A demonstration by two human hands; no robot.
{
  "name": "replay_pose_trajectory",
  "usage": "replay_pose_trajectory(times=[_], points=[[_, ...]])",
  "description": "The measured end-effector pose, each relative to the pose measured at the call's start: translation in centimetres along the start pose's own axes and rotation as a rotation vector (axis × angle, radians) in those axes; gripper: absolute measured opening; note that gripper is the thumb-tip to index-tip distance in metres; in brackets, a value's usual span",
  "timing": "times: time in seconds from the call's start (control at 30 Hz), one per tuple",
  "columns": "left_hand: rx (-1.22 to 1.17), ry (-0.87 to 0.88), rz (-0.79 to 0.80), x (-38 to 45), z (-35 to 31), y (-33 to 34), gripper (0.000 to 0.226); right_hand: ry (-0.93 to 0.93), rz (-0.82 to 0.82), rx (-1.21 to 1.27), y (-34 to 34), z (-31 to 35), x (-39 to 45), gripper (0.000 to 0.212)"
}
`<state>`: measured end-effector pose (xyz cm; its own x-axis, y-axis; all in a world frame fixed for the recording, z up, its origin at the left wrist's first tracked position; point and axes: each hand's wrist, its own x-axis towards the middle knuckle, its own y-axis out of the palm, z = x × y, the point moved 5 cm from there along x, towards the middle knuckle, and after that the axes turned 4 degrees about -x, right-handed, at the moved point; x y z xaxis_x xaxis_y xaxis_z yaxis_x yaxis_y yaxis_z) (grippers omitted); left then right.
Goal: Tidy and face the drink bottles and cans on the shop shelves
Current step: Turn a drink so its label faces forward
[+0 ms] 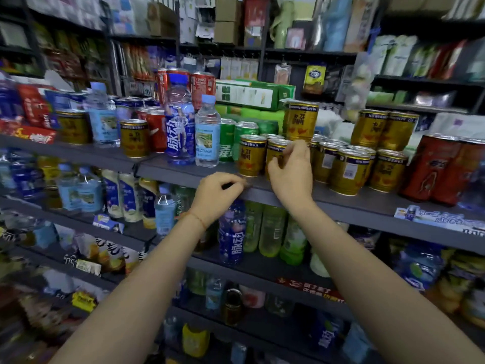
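Right hand: fingers curled around a gold can in the front row of the top drink shelf, thumb on its near left side. Left hand: loosely curled, holding nothing, fingertips at the shelf's front edge just left of the gripped can. Gold cans around the right hand: about ten in the lower layer, three stacked above; the exact count is unclear because of overlap. Left of the group: two green cans, one clear water bottle, one blue bottle.
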<state>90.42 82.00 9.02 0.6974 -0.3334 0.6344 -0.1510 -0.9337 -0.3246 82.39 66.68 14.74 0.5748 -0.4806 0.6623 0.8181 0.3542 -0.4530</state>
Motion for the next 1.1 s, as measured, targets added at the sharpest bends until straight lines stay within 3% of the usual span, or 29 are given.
replay_pose_trajectory(times=[0.07, 0.13, 0.2, 0.27, 0.33, 0.47, 0.57, 0.73, 0.77, 0.9, 0.97, 1.1], points=[[-0.142, -0.07, -0.21, -1.5, 1.1, -2.9, 0.018, -0.049, 0.129, 0.063, 1.7, 2.0, -1.7, 0.012], [-0.195, -0.213, -0.375, -3.3, 3.8, -5.7, 0.02, -0.069, 0.392, 0.086, 4.6, 3.7, -4.3, 0.017], [-0.194, -0.403, -0.371, -4.9, 7.9, -7.4, 0.025, -0.072, 0.692, 0.029, 8.9, 4.4, -7.7, 0.03], [-0.181, -0.538, -0.277, -6.3, 11.7, -8.3, 0.029, -0.095, 0.863, -0.135, 13.6, 3.8, -10.5, 0.028], [-0.157, -0.611, -0.165, -7.3, 14.2, -8.6, 0.03, -0.069, 0.866, -0.272, 17.3, 2.7, -11.6, 0.024], [-0.192, -0.72, 0.089, -8.4, 16.5, -8.3, 0.028, 0.09, 0.828, -0.482, 21.6, 1.1, -10.8, 0.076], [-0.2, -0.753, 0.151, -8.9, 17.9, -8.7, 0.024, 0.232, 0.823, -0.541, 24.0, -0.1, -9.9, 0.091], [-0.188, -0.713, 0.149, -9.5, 19.8, -9.0, 0.013, 0.264, 0.758, -0.398, 25.4, -0.4, -9.6, 0.036], [-0.147, -0.689, 0.159, -9.4, 20.0, -9.0, 0.013, 0.249, 0.747, -0.36, 25.0, 0.0, -9.6, 0.039], [-0.094, -0.62, 0.239, -9.2, 17.9, -9.0, 0.066, 0.187, 0.74, -0.155, 22.4, 1.5, -9.9, 0.045], [-0.135, -0.558, 0.24, -8.7, 15.1, -8.7, 0.068, 0.183, 0.682, 0.019, 20.0, 2.5, -10.1, 0.05], [-0.288, -0.299, 0.1, -7.0, 8.1, -7.6, 0.053, 0.086, 0.468, 0.28, 13.1, 5.1, -9.2, 0.036]])
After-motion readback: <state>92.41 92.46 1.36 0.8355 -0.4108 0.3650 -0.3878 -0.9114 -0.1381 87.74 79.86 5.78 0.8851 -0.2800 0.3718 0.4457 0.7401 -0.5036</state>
